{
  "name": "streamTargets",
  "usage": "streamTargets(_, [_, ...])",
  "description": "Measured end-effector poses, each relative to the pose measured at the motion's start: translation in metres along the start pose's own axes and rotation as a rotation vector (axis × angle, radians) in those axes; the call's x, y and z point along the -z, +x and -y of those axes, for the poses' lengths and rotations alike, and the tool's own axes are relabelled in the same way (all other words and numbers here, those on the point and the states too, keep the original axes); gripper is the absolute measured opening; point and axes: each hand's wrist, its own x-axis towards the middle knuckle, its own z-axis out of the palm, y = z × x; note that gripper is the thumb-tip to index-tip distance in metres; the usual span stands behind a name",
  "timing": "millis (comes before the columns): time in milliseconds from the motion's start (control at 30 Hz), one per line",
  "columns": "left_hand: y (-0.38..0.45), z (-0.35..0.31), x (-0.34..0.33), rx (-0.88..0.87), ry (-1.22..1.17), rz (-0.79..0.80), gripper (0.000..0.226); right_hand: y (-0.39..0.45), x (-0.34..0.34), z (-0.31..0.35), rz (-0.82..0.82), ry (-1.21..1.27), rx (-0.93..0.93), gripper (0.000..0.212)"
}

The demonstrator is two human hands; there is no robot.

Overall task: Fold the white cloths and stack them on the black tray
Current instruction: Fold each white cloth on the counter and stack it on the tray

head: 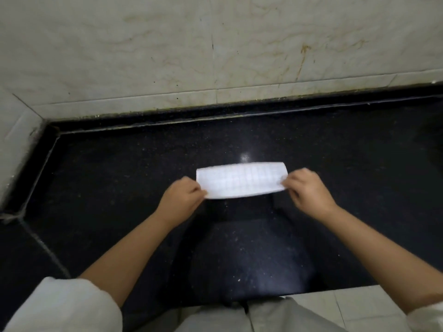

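A person is holding one white cloth over a shiny black counter. The cloth is folded into a long, thin strip, and it is stretching flat between the two hands.

The left hand is pinching the near left corner of the cloth. Its fingers are curled in tight, with the cloth corner poking out just past the fingertips.

The right hand is pinching the right end of the cloth. Its fingers are closed on the cloth edge too.

The far edge of the cloth is lying away from the fingers, toward the pale stone wall. A white sleeve is showing at the bottom, near the left arm.
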Motion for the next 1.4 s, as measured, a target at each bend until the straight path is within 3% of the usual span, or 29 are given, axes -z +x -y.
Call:
streamTargets(67, [-0.027, -0.017, -0.021, -0.028, 0.058, 0.285, 0.023, -0.034, -0.023, 0.012, 0.185, -0.089, -0.040, 0.013])
streamTargets(133, [-0.049, -0.032, -0.037, -0.009, 0.056, 0.502, 0.020, -0.062, -0.040, 0.022, 0.312, -0.056, -0.136, 0.028])
streamTargets(200, [-0.060, -0.040, -0.043, 0.078, -0.013, 0.538, 0.034, -0.071, -0.045, 0.027, 0.296, 0.011, -0.324, 0.030])
streamTargets(267, [-0.054, -0.044, -0.043, 0.179, -0.040, 0.466, 0.040, -0.060, -0.041, 0.037, 0.244, 0.083, -0.596, 0.026])
streamTargets(367, [-0.027, -0.053, -0.044, 0.398, -0.022, 0.370, 0.044, -0.041, -0.046, 0.049, 0.374, 0.048, -0.827, 0.035])
streamTargets(467, [-0.011, -0.057, -0.053, 0.598, -0.018, 0.620, 0.054, -0.029, -0.057, 0.057, 0.456, 0.023, -0.941, 0.032])
streamTargets(567, [-0.016, -0.059, -0.064, 0.673, 0.002, 0.697, 0.059, -0.023, -0.060, 0.060, 0.469, 0.037, -1.025, 0.027])
streamTargets(733, [-0.019, -0.057, -0.068, 0.674, -0.006, 0.690, 0.060, -0.010, -0.048, 0.062, 0.362, 0.159, -1.006, 0.016])
streamTargets(900, [-0.032, -0.050, -0.055, 0.690, -0.101, 0.557, 0.064, 0.024, -0.032, 0.102, 0.062, 0.510, -0.755, 0.040])
streamTargets(1000, [-0.057, -0.039, -0.039, 0.807, -0.164, 0.456, 0.079, 0.038, -0.051, 0.141, 0.159, 0.538, -0.567, 0.041])
streamTargets(1133, [-0.097, -0.026, -0.029, 0.875, -0.145, 0.391, 0.059, 0.025, -0.094, 0.171, 0.445, 0.462, -0.358, 0.015])
streamTargets(1167, [-0.105, -0.025, -0.026, 0.893, -0.141, 0.389, 0.058, 0.021, -0.098, 0.173, 0.448, 0.460, -0.314, 0.012])
streamTargets(1300, [-0.119, -0.022, -0.025, 0.862, -0.133, 0.394, 0.052, 0.008, -0.087, 0.158, 0.465, 0.442, -0.252, 0.040])
streamTargets(1400, [-0.102, -0.029, -0.028, 0.786, -0.207, 0.424, 0.045, -0.005, -0.078, 0.135, 0.338, 0.349, -0.252, 0.035])
